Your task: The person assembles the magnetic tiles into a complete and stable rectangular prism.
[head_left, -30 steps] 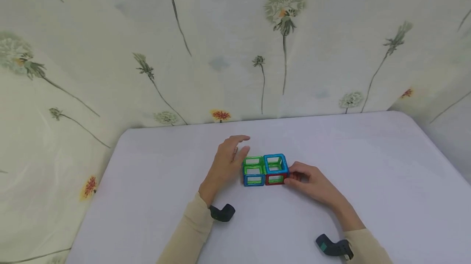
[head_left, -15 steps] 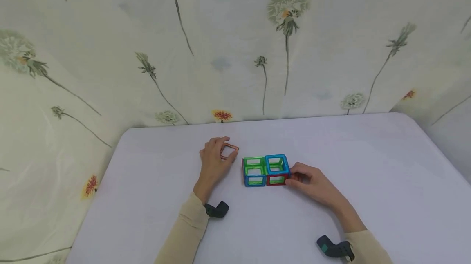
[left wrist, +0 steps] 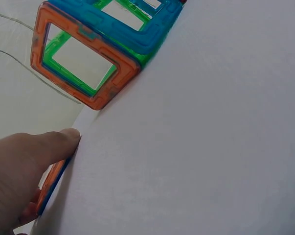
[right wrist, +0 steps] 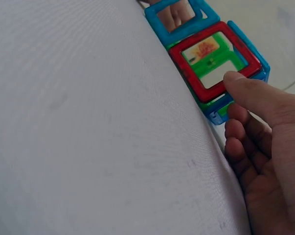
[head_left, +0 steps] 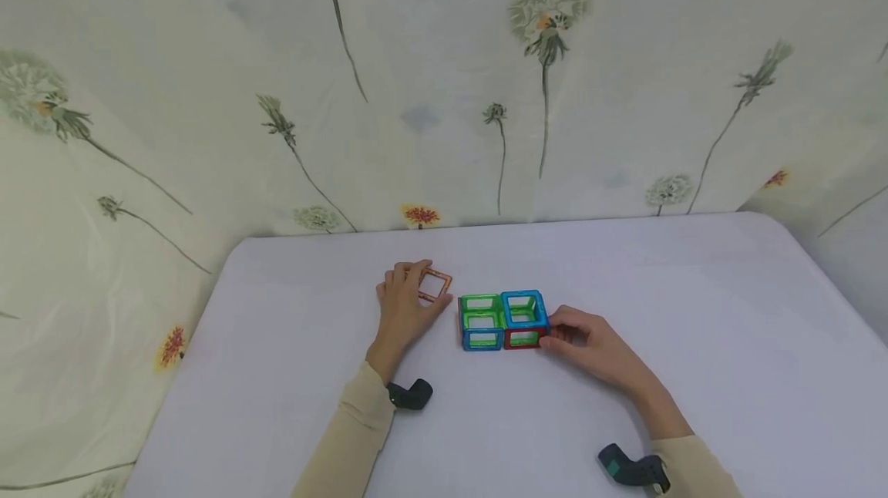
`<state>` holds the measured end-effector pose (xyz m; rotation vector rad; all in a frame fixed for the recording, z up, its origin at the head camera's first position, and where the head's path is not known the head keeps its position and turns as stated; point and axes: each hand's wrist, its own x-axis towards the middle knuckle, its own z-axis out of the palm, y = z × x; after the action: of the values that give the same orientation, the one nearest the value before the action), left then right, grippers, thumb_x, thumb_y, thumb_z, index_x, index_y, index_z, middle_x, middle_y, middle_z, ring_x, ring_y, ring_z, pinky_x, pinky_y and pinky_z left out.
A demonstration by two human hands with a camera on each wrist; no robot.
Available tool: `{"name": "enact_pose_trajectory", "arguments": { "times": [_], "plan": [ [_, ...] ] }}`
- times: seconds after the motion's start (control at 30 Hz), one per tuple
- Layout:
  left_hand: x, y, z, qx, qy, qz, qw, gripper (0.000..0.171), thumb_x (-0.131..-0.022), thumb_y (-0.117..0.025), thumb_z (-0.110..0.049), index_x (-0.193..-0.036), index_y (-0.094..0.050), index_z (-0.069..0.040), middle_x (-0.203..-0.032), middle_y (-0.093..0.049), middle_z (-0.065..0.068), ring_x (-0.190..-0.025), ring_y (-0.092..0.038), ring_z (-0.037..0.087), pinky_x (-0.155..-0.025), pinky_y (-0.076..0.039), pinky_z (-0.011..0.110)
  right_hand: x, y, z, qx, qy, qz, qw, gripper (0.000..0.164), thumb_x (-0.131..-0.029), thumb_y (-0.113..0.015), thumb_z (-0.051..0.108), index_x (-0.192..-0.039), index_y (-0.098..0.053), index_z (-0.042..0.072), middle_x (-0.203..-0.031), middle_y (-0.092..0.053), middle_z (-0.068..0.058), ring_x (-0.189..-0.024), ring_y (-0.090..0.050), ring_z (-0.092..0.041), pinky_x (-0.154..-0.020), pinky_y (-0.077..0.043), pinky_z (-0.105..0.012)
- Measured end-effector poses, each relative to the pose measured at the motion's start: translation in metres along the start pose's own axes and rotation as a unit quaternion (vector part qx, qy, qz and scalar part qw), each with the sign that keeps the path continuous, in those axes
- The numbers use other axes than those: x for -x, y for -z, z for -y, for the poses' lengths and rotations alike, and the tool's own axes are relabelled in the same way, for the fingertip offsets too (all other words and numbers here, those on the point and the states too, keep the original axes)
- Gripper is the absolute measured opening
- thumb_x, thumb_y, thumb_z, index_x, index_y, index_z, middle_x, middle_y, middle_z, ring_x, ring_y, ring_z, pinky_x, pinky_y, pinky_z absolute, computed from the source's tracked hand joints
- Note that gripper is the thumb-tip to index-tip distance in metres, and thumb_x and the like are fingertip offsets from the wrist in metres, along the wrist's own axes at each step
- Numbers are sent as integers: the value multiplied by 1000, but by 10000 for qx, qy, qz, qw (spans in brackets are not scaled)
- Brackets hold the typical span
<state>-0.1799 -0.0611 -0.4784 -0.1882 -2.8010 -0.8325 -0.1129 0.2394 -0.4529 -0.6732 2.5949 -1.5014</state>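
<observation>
Two cube-like frames of magnetic tiles joined side by side form a block [head_left: 502, 330] on the white table, in green, blue and red with an orange tile [left wrist: 91, 58] on its left end. My right hand [head_left: 590, 340] holds its right end, thumb on the red front tile [right wrist: 186, 73] and fingers bent behind the side. To the left of the block, my left hand [head_left: 402, 305] has a loose orange square tile [head_left: 449, 282] between thumb and fingers, low over the table. In the left wrist view this tile shows edge-on, with blue along its underside.
The white tabletop [head_left: 513, 429] runs back to a hanging cloth [head_left: 430, 58] printed with dandelions. Dark wrist devices [head_left: 412, 395] sit on both forearms. The block's left half shows an uncovered top.
My left hand has moved left from the block's left end to the loose orange tile, which now lies flatter between its fingers. My right hand has stayed at the block.
</observation>
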Motion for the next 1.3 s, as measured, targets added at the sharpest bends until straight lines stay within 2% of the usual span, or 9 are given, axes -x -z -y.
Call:
{"name": "enact_pose_trajectory", "arguments": {
  "times": [0.33,0.83,1.03,1.3],
  "plan": [
    [0,-1,2,33,26,-71,10000,56,-80,-72,-42,-129,-55,-22,-121,-52,8,-111,-45,26,-91,-35,44,-1,-2,-29,-23,87,16,10000,15,-86,-70,21,-100,-66,22,-84,-57,5,-76,-52,-8,-63,-46,-21],
    [1,-2,2,566,-86,-274,9980,43,-80,-73,-30,-120,-61,-18,-118,-57,7,-109,-47,26,-89,-37,44,-1,-3,-28,-59,31,-24,10000,16,-84,-72,19,-98,-65,22,-85,-58,5,-79,-52,-8,-64,-47,-21],
    [1,0,2,836,-164,-248,9961,38,-80,-73,-28,-115,-63,-18,-119,-57,6,-111,-50,24,-94,-39,44,-2,-3,-29,5,44,9,10000,15,-85,-71,22,-99,-65,24,-85,-58,6,-79,-52,-7,-65,-47,-20],
    [1,0,1,944,-261,-208,9950,41,-80,-73,-27,-119,-61,-19,-119,-57,4,-112,-53,21,-95,-44,44,-2,-3,-29,26,30,27,10000,16,-85,-71,24,-99,-65,23,-85,-58,6,-79,-52,-7,-65,-47,-21]
  ]
}}
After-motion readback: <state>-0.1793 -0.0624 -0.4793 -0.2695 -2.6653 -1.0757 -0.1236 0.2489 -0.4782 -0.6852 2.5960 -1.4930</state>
